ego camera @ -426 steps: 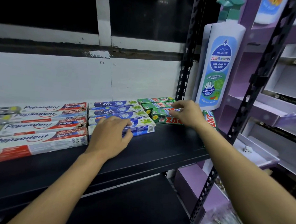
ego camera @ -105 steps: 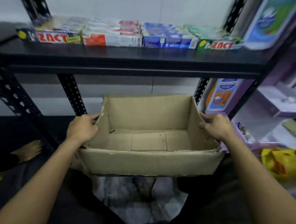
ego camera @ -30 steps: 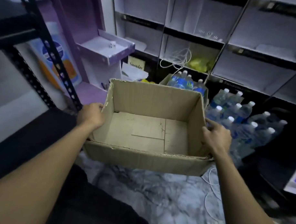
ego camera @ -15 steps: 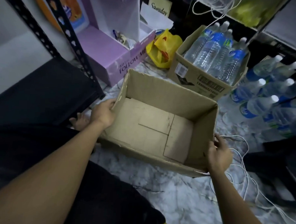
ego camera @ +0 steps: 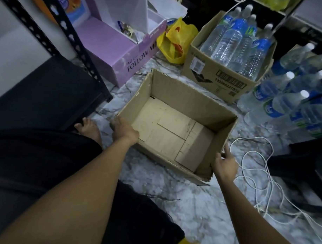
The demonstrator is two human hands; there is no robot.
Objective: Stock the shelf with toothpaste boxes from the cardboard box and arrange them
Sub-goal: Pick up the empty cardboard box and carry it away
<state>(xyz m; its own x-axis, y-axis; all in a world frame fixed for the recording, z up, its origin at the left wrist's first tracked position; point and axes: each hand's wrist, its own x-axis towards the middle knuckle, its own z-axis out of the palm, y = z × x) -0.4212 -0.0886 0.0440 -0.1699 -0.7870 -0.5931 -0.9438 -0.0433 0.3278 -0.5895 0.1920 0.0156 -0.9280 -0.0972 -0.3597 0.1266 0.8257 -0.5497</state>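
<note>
Not much was readable here tbh. The purple display box (ego camera: 111,45) had "FOLLOW M" on its front edge, with the rest cut off. The brown carton (ego camera: 209,74) holding the water bottles (ego camera: 230,42) had what looked like 133080221005 under a barcode strip. The bottle labels were too blurry to read.

purple display box (ego camera: 111,45), yellow bag (ego camera: 175,40), carton (ego camera: 213,74) of water bottles (ego camera: 230,44), white cable (ego camera: 249,172) on marble floor (ego camera: 190,205)

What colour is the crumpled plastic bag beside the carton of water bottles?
The crumpled plastic bag is yellow with orange-red marks; head view.
</note>
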